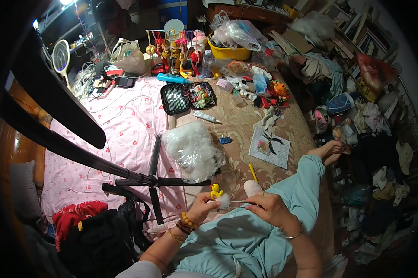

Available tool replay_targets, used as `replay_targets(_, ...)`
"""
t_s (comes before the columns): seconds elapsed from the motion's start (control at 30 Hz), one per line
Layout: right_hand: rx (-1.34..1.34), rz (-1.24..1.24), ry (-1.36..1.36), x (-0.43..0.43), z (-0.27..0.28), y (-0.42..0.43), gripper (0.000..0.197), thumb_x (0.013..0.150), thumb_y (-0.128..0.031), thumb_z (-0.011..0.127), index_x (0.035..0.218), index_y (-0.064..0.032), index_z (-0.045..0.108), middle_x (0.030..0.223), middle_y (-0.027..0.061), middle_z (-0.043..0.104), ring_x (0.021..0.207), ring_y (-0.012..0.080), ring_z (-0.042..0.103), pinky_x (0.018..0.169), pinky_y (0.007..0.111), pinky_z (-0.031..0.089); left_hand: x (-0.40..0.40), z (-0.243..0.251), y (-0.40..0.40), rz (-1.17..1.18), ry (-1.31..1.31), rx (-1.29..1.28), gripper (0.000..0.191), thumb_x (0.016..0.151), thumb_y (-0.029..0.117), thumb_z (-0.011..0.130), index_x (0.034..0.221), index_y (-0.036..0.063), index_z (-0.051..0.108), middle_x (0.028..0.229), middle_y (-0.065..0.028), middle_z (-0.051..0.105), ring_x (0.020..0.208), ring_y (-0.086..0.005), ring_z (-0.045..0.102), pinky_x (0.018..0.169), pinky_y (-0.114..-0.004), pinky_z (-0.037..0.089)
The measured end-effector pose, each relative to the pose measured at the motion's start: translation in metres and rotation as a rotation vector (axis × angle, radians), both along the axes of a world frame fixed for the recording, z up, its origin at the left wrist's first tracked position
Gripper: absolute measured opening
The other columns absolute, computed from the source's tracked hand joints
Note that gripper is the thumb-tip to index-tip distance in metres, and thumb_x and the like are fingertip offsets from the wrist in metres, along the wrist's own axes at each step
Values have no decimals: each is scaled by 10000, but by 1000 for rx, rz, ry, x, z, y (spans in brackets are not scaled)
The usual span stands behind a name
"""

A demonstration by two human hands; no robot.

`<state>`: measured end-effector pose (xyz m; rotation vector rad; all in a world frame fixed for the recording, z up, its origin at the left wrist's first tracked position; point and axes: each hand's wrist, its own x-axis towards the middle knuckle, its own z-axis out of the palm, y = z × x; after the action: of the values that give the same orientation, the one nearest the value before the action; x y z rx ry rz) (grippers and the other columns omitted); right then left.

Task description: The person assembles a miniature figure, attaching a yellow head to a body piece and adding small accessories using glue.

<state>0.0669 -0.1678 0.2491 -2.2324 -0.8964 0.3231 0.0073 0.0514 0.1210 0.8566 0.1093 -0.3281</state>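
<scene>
My left hand (202, 207) pinches a small yellow crocheted duck figure (215, 191) with red at its head. A tuft of white fibre stuffing (224, 200) sticks out beside the figure, at my left fingertips. In my right hand (273, 208) is a slim metal tool (240, 202), apparently tweezers, whose tip points left and meets the stuffing. Its handle end is hidden by my fingers. Just beyond my right hand lies a ball of white yarn (252, 188), close to a yellow pen-like stick (253, 172).
Ahead lies a clear bag of stuffing (191, 149) beside a black stand (153, 180). Farther off are a case of hooks (175, 99), a tube (205, 116), a blue binder clip (225, 139), and pliers (272, 143) on a written sheet (282, 156). Clutter covers the floor at right.
</scene>
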Motion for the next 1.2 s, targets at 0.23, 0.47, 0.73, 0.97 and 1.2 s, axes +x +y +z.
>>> replay_targets(0.23, -82, 77, -359, -1, 10, 8, 103, 764, -138, 659, 766, -78, 575, 636, 72, 525, 588, 237, 568, 506, 335, 439, -1, -10, 2, -42, 5, 20, 177, 806, 115, 655, 945, 9, 629, 845, 19, 609, 738, -44, 536, 670, -182, 416)
replay_targets(0.47, -215, 177, -489, -1, 19, 11, 108, 682, -65, 619, 692, -85, 513, 611, 59, 497, 576, 204, 568, 488, 309, 453, 3, 2, 4, -110, -68, -78, 171, 873, 142, 571, 961, 0, 610, 853, 11, 580, 787, -64, 526, 737, -216, 421)
replay_targets(0.73, -345, 316, -592, -3, 19, 28, 58, 691, -77, 571, 703, -71, 515, 623, 47, 519, 579, 180, 580, 473, 294, 462, -1, -17, -3, -343, -160, 113, 195, 877, 94, 558, 1054, 14, 574, 900, 6, 572, 813, -72, 525, 734, -221, 431)
replay_targets(0.97, -397, 278, -592, -9, 27, 20, 97, 706, -93, 599, 705, -74, 505, 613, 51, 498, 601, 176, 577, 493, 290, 463, 1, 0, -11, -220, -57, 156, 140, 818, 138, 669, 910, 43, 623, 791, 35, 576, 701, -38, 498, 631, -196, 402)
replay_targets(1.2, -210, 33, -313, -8, 30, -12, 180, 748, -177, 690, 848, -69, 587, 669, 86, 550, 618, 244, 593, 532, 322, 465, 1, 0, -4, -137, 19, -21, 101, 809, 94, 637, 885, 27, 629, 780, 5, 607, 706, -65, 549, 660, -217, 437)
